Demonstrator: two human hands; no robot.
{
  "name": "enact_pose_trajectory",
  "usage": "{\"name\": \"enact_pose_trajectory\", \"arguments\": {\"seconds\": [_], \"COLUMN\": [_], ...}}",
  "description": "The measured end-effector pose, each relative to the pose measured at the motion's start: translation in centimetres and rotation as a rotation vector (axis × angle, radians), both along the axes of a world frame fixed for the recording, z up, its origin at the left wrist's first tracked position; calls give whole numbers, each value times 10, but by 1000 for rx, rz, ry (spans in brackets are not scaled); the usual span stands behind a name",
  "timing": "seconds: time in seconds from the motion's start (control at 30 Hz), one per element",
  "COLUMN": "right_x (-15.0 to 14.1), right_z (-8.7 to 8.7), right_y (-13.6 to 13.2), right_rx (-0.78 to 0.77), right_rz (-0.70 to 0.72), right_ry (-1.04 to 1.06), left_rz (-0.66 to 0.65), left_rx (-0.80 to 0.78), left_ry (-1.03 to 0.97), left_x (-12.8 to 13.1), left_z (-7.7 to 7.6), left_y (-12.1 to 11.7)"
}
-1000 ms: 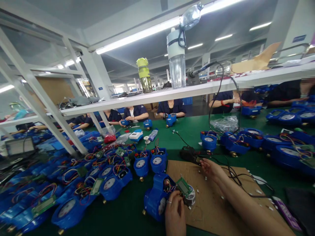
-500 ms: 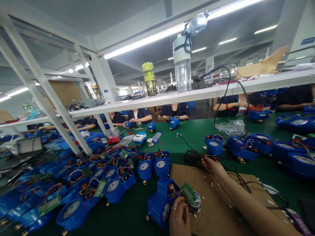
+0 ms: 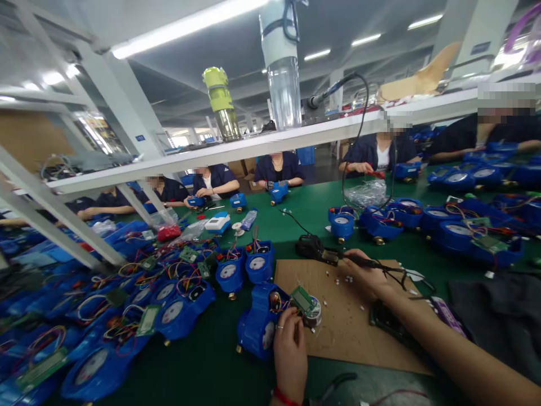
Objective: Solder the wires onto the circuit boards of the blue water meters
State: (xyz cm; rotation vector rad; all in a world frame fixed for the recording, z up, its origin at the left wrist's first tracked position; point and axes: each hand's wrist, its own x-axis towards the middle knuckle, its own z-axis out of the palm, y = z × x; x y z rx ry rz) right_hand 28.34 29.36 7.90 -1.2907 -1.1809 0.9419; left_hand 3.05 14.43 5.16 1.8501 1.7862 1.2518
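Note:
My left hand [image 3: 291, 344] pinches the near edge of a small green circuit board [image 3: 301, 300] with a grey display. Under the board sits a round silvery spool [image 3: 315, 317], partly covered. Left of that hand, touching or almost touching it, lies a blue water meter [image 3: 257, 321] with a round dial and an open top compartment. My right hand [image 3: 366, 275] is closed around the dark handle of a soldering iron [image 3: 359, 259], its cable trailing to the right. The iron's front end points at a black stand [image 3: 310, 246]; whether it is inside I cannot tell.
A brown cardboard sheet [image 3: 333, 332] with white bits lies under my hands. Many blue meters [image 3: 177, 310] with loose wires crowd the left; more meters [image 3: 456, 231] stand at right. A white shelf [image 3: 190, 155] with bottles crosses above. Co-workers [image 3: 279, 169] sit opposite. Dark cloth [image 3: 502, 316] lies right.
The view has turned right and down, so the scene sits further left. My right hand now has the soldering iron by its handle at the stand. My left hand stays on the circuit board.

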Motion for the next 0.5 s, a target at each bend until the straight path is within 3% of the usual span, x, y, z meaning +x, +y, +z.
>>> {"name": "enact_pose_trajectory", "arguments": {"seconds": [0.13,0.23,0.37,0.5], "right_x": [2,11,22,23], "right_z": [8,13,10,-6], "right_y": [-10,-17,-13,1], "right_rx": [25,13,-40,-124], "right_rz": [177,224,115,-50], "right_ry": [-85,-91,-18,126], "left_rz": [-7,-10,-20,-20], "left_rx": [19,26,26,33], "left_ry": [9,7,-6,-11], "left_x": [-1,-1,-1,-1], "left_z": [-2,-2,-1,-1], "left_y": [1,1,1,1]}}
